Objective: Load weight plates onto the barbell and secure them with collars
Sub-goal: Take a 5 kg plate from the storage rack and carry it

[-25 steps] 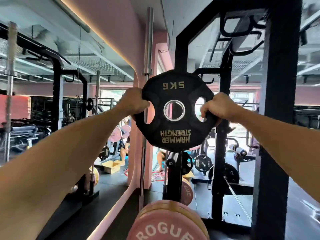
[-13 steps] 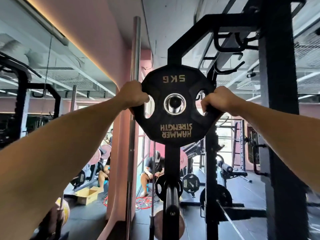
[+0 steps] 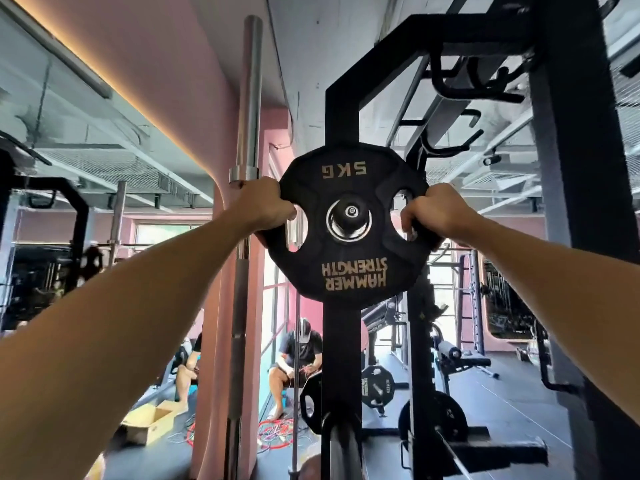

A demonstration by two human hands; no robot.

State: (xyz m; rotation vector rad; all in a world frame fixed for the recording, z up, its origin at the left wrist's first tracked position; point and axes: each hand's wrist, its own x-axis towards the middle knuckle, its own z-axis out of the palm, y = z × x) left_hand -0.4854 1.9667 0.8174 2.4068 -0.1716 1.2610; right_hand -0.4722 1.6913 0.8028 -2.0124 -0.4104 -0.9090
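Note:
A black 5 kg weight plate [image 3: 349,268], lettered HAMMER STRENGTH upside down, is held up at head height in front of a black rack upright [image 3: 343,98]. My left hand [image 3: 263,206] grips its left edge through the left cut-out. My right hand [image 3: 436,213] grips the right edge through the right cut-out. The end of a metal sleeve or peg [image 3: 351,212] shows inside the plate's centre hole. Whether this is the barbell's end or a rack peg I cannot tell. No collar is in view.
An upright steel barbell [image 3: 247,98] stands just left of the plate by the pink wall. A second black post [image 3: 568,168] rises on the right. Lower plates [image 3: 377,386] hang on the rack. A person sits on the floor behind, beside red cords and a cardboard box [image 3: 149,424].
The plate moved forward toward the rack. Its centre hole, empty a second ago, now has the sleeve end inside it. Both hands kept their grip.

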